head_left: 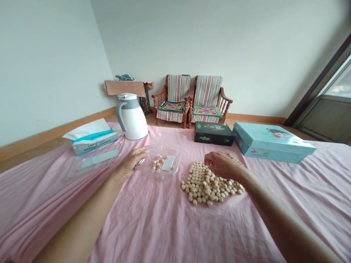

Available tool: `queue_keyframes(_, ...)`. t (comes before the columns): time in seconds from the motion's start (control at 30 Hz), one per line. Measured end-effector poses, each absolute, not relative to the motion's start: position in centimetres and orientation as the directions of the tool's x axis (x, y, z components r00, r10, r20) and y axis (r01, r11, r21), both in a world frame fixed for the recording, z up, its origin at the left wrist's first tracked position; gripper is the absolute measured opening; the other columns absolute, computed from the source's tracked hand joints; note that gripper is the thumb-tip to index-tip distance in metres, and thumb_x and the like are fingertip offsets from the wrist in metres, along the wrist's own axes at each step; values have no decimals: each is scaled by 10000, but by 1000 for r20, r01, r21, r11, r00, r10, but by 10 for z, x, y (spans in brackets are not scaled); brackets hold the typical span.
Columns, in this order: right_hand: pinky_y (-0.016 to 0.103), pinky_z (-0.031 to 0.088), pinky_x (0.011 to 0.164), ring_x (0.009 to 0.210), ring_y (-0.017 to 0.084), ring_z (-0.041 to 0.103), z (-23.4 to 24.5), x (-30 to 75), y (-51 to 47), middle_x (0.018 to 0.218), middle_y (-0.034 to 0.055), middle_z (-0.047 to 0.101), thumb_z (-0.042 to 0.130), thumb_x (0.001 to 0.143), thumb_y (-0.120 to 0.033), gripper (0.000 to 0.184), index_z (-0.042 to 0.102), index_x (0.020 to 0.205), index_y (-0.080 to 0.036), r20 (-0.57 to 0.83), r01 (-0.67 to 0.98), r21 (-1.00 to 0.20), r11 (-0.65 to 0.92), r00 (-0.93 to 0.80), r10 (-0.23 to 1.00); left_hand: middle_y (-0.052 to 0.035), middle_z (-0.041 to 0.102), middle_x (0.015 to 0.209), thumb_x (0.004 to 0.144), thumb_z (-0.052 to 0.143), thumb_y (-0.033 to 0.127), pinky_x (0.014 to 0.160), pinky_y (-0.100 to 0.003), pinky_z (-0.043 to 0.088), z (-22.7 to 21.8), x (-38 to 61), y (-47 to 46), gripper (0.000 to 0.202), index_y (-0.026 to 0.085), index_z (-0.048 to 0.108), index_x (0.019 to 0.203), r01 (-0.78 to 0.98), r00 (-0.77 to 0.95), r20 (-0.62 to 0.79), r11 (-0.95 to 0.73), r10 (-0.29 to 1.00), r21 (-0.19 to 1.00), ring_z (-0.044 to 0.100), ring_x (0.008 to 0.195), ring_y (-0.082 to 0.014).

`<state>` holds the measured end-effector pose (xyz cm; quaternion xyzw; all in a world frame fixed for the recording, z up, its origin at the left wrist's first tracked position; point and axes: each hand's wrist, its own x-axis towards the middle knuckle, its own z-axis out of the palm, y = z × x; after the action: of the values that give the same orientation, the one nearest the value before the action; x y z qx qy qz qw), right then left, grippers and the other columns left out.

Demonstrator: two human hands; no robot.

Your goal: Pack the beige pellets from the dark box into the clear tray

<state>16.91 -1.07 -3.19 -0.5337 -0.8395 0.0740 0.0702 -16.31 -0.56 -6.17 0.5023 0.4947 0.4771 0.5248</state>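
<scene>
My left hand (135, 159) grips the left rim of a clear plastic box (177, 146), thumb and fingers closed at its edge. Inside the box lie some small pale wooden pieces (157, 163) near a white label (168, 163). To the right, a wide pile of the same round-edged wooden pieces (203, 186) is spread on the pink cloth. Over the far side of that pile is my right hand (221, 164), its fingers curled down and closed. Whatever its fingertips hold is hidden from view.
A pink cloth (153, 226) covers the surface. At the left are a tissue pack (93, 138), a clear plastic lid (100, 159) and a white-grey jug (134, 118). A black box (214, 133) and a light blue box (274, 142) stand behind my right hand. Two wooden chairs (207, 95) are beyond.
</scene>
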Motion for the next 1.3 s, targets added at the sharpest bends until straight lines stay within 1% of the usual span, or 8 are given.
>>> queue_keyframes(0.37,248,371,671,752,160,581,-56,179,-1,786,66,649,493,719,-56,196,643,796,-155,35,826,-208,523,-528,848,110,354,421,675,658,286,362,-176,140,-65,-167,-3,676,72,513,1299,42,70,-53,51,996,998,262,349,-39)
queue_keyframes(0.47,242,399,640,691,136,575,-52,165,-2,758,44,628,509,734,-85,125,607,764,-157,217,774,-394,495,-445,869,107,364,418,666,659,275,370,-176,165,-62,-165,-6,669,65,524,1287,34,72,-57,54,996,998,281,349,-40)
queue_keyframes(0.57,246,463,694,771,131,635,-49,145,-4,876,49,660,534,775,-151,149,582,915,-165,362,451,-725,521,-394,845,105,372,421,668,658,270,372,-177,166,-60,-163,-7,648,68,538,1272,29,72,-59,57,996,998,293,349,-40)
queue_keyframes(0.67,260,489,751,873,143,664,-46,134,-7,944,65,674,512,809,-173,205,550,1011,-165,399,212,-846,489,-356,845,103,383,432,667,662,262,371,-176,166,-62,-164,-6,640,73,544,1267,18,81,-50,49,995,999,298,353,-38)
queue_keyframes(0.77,255,472,698,773,142,654,-41,142,-10,845,47,680,505,797,-138,153,598,916,-162,352,455,-739,497,-369,860,105,381,430,666,663,250,373,-176,170,-64,-165,-5,633,75,548,1264,10,88,-48,48,995,999,291,353,-36)
queue_keyframes(0.97,259,397,691,799,177,619,-39,171,-13,863,83,684,466,695,6,316,677,866,-154,1,835,-187,518,-527,850,104,373,459,666,667,246,365,-172,160,-64,-165,-5,620,80,557,1253,24,58,-58,57,997,998,287,363,-31)
queue_keyframes(1.13,256,391,722,846,189,608,-47,172,-11,899,98,675,491,707,-21,295,669,901,-155,-129,802,-152,577,-595,793,109,352,480,673,670,281,342,-166,133,-69,-167,-2,673,98,511,1301,32,62,-68,66,996,997,256,358,-31)
queue_keyframes(1.3,261,388,686,759,169,586,-50,167,-7,800,85,651,489,703,-16,225,648,796,-145,-25,790,-196,581,-596,803,99,377,499,685,662,290,344,-163,132,-71,-166,-2,644,113,528,1289,45,73,-60,57,995,997,258,360,-28)
